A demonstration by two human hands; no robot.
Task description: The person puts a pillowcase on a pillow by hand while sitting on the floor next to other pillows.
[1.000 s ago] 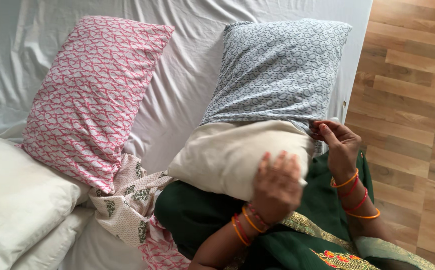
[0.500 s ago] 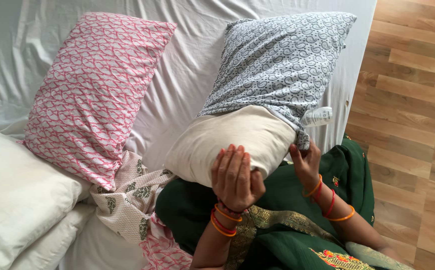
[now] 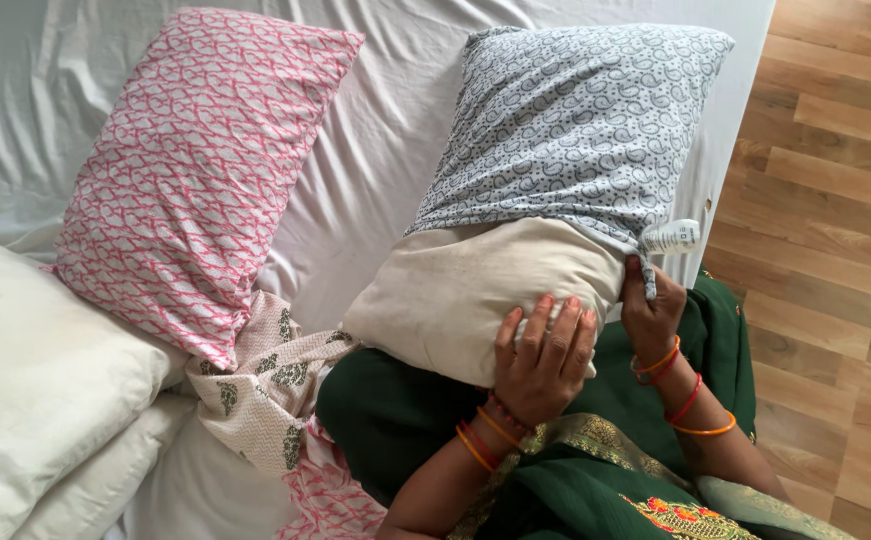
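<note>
The cream pillow (image 3: pixel 465 290) lies on the bed (image 3: pixel 375 130), half inside the grey patterned cover (image 3: pixel 580 120), and every place here is told from this pillow. Its long axis runs from the person's lap up and away toward the far edge of the bed; the covered half is the far one, the bare half is the near one. The left hand (image 3: pixel 545 365) rests flat on the near bare end, its fingers (image 3: pixel 540 335) spread and pressed onto the cream cloth, closed around nothing. The right hand (image 3: pixel 652 315) is at the pillow's right near corner, where the open edge of the cover ends; its fingers are pinched on that edge, just below a small white label (image 3: pixel 672 236) that sticks out. So the cover's mouth lies right above both hands, and the bare part is between them, with the left hand closer to its middle and the right hand closer to the hem. To the left of the pillow, well apart, a pink patterned pillow (image 3: pixel 205 170) leans; further left are two plain white pillows (image 3: pixel 45 390), stacked. Near the pillow's left corner lies a folded printed cloth (image 3: pixel 265 390). By count: one half-covered pillow, one pink, two white, one loose cloth, two hands. On the right is the wooden floor (image 3: pixel 835 200).
</note>
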